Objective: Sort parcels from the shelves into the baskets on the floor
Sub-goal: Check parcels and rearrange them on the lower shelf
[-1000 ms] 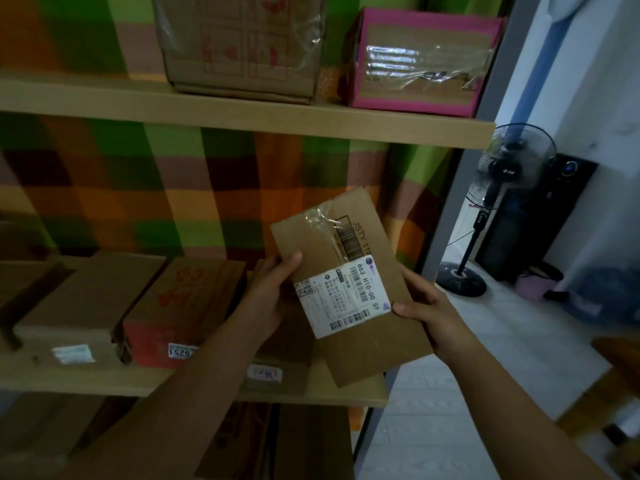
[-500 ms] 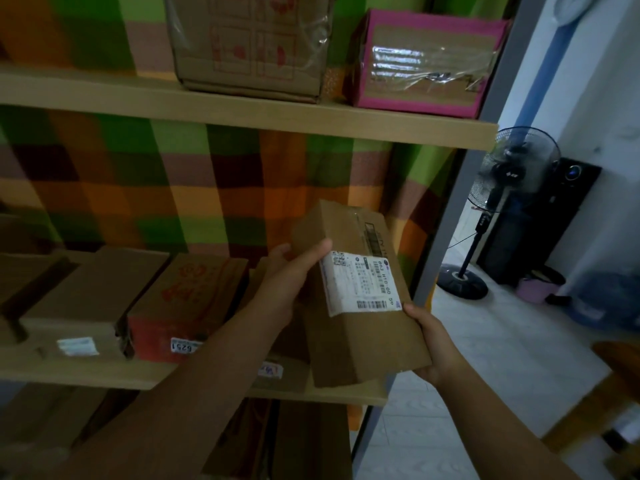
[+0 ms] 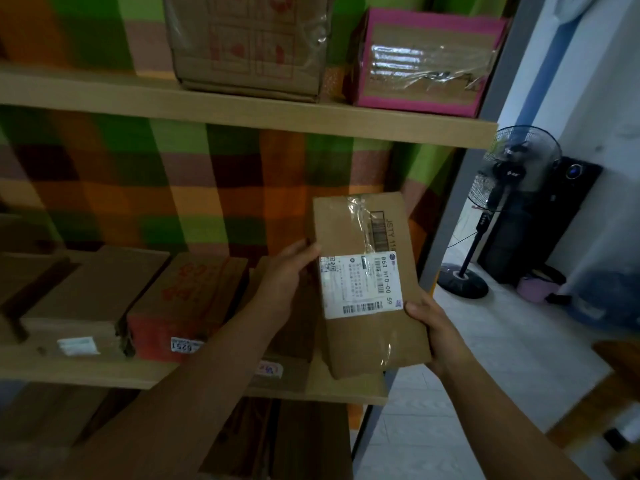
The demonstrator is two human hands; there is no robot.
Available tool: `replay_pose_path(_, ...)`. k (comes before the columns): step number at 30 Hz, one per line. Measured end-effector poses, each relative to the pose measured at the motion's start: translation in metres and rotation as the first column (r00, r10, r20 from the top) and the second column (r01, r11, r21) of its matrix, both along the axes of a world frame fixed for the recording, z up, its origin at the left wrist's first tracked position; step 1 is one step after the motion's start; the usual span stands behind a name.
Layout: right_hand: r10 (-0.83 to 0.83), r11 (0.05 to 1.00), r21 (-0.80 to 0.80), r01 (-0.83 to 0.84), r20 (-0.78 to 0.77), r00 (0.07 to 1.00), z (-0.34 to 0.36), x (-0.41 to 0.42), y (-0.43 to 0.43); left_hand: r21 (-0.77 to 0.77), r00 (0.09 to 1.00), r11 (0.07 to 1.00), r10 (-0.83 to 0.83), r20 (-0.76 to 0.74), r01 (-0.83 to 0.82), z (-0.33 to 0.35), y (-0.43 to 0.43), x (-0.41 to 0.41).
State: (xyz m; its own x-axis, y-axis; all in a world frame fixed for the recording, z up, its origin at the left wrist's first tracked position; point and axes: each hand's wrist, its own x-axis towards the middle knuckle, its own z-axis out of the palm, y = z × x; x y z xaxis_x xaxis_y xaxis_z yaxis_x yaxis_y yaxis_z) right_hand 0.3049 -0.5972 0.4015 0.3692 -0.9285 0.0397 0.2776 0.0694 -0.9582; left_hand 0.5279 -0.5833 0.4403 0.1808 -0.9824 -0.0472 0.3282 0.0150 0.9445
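Holding one brown cardboard parcel [image 3: 374,341] up in front of the middle shelf [image 3: 104,372], clear of the board, at the shelf's right end.

Left hand [image 3: 287,278] grips the parcel's left edge: thumb on the front face, fingers out of sight behind.

Right hand [image 3: 436,330] grasps the lower right corner: thumb on the front, palm under the edge.

Parcel stands roughly upright. White shipping label [image 3: 360,285] faces the camera, and neither thumb covers it. Judged: held this way so the label can be read before a basket is chosen. The two-handed edge grip leaves the print visible and steadies the box.

Baskets not in view. Floor tiles show at right, near the standing fan [image 3: 512,188].

Other parcels lie flat on the shelf to the left, among them a red-printed box [image 3: 187,299] with its tag on the near face.
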Motion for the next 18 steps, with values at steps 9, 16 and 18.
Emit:
replay_pose_path(9, -0.109, 0.994, -0.022, 0.107, -0.100, 0.989, 0.001, 0.004, 0.004, 0.012, 0.990, 0.999, 0.047, 0.133, -0.049, -0.012, -0.006, -0.010)
replay_pose_path(16, -0.204, 0.959, 0.191, 0.211, -0.056, 0.977, -0.029, 0.004, 0.001, 0.133, 0.970, 0.990, -0.065, 0.235, 0.034, -0.046, -0.006, -0.038)
replay_pose_path(18, -0.197, 0.955, 0.208, 0.210, -0.082, 0.977, -0.035, 0.005, -0.004, 0.164, 0.964, 0.986, -0.060, 0.259, 0.017, -0.053, -0.007, -0.039)
